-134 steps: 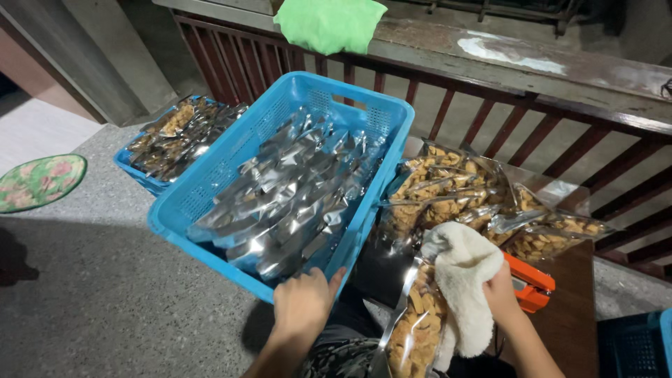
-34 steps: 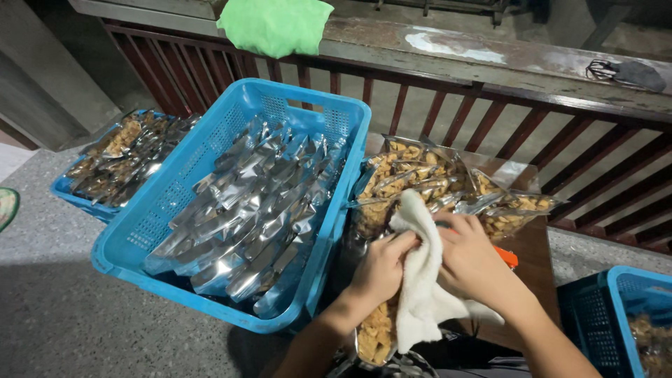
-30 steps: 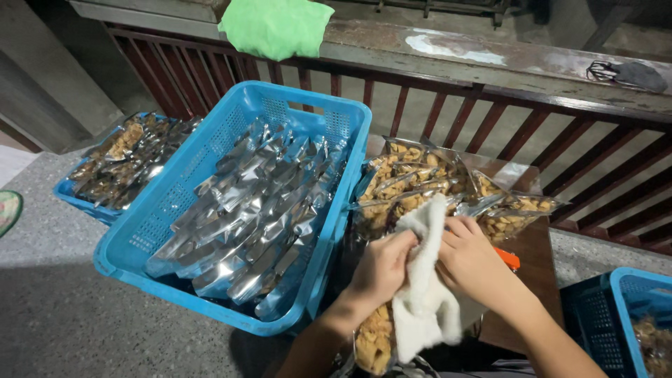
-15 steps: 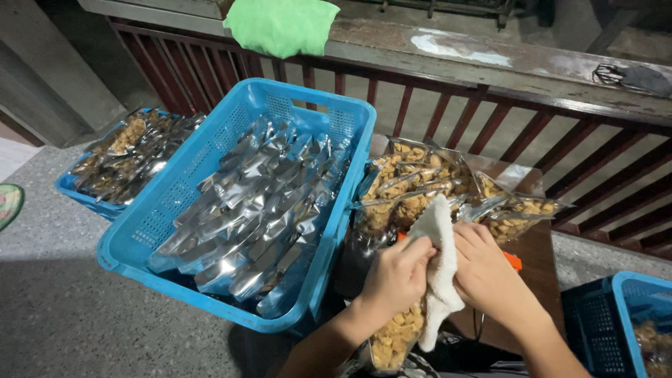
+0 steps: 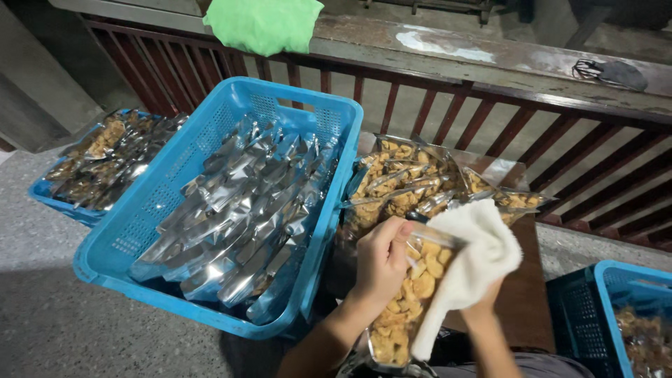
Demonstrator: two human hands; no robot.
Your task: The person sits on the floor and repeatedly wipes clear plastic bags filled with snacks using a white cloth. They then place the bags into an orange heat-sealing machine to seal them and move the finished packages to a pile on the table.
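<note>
While clamped around a clear snack bag (image 5: 413,294) near the lap, left hand (image 5: 381,262); beside it, right hand (image 5: 483,297) wrapped in a white cloth (image 5: 469,266) against that bag; beyond, blue crate (image 5: 140,238) of silver pouches (image 5: 238,210), then green cloth (image 5: 264,22) on railing (image 5: 490,66)

Grey speckled floor (image 5: 63,322); dark red railing (image 5: 448,115); weathered ledge (image 5: 490,59).

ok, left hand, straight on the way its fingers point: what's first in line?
The left hand grips the clear snack bag, fingers pointing up and right. Straight on, they would probably first meet the white cloth wrapped over the bag's top; depth is unclear.
</note>
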